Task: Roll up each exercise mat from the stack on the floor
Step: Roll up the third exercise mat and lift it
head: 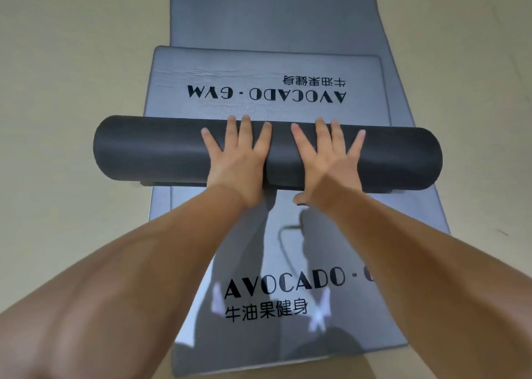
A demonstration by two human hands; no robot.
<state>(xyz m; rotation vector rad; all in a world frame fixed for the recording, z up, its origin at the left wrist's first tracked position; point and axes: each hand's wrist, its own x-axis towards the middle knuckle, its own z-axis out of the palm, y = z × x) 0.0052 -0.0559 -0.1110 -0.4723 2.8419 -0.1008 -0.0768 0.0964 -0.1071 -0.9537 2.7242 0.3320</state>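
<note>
left thumb hidden behind mat roll (267,155)

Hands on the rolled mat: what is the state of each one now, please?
Left hand: open, flat on the rolled mat.
Right hand: open, fingers spread, pressing the same roll.

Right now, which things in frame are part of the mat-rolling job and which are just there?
Job:
- dark roll, nearly rolled up
- its flat tail, upside-down AVOCADO print
- left hand, right hand, flat on the roll
- mats underneath

Just there:
- beige floor
</note>
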